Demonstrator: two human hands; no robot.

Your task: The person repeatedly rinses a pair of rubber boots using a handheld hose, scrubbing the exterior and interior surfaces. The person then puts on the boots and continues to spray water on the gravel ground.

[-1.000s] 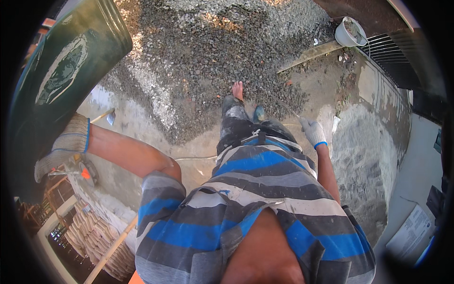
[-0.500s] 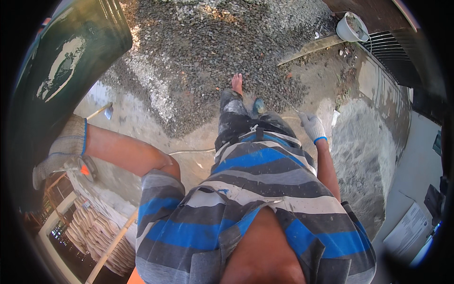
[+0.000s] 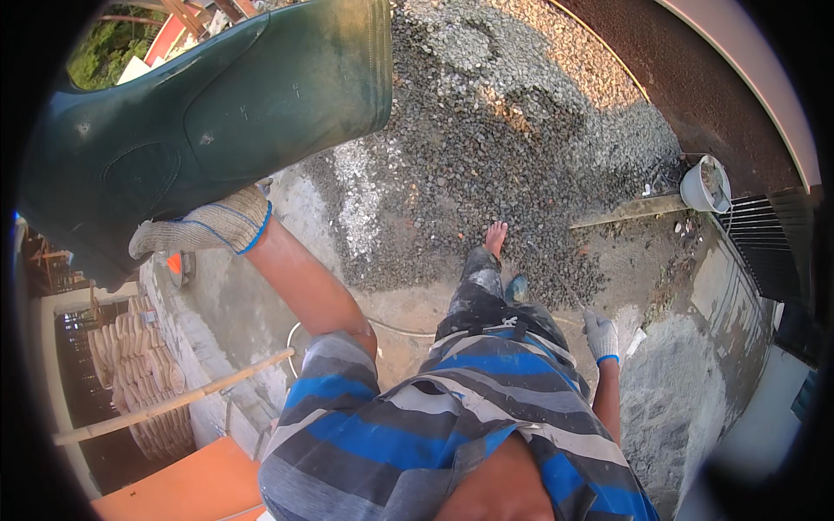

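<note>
My left hand, in a knitted glove with a blue cuff, grips a dark green rubber boot from below. The boot lies tilted across the upper left, its wide opening toward the right. Its fingers are partly hidden beneath the boot. At my right side, my gloved right hand is closed around the end of a thin dark rod that slants down toward the gravel. One bare foot stands on the gravel; my other foot wears a bluish-green boot.
A gravel heap spreads ahead. To the right are a white bucket, a wooden plank and a pile of grey sand. A bamboo pole, stacked sacks and an orange sheet are at left.
The green boot has swung rightward and up, now lying more level, with my left arm stretched further forward. The view has turned; my right hand still holds the rod low at my side.
</note>
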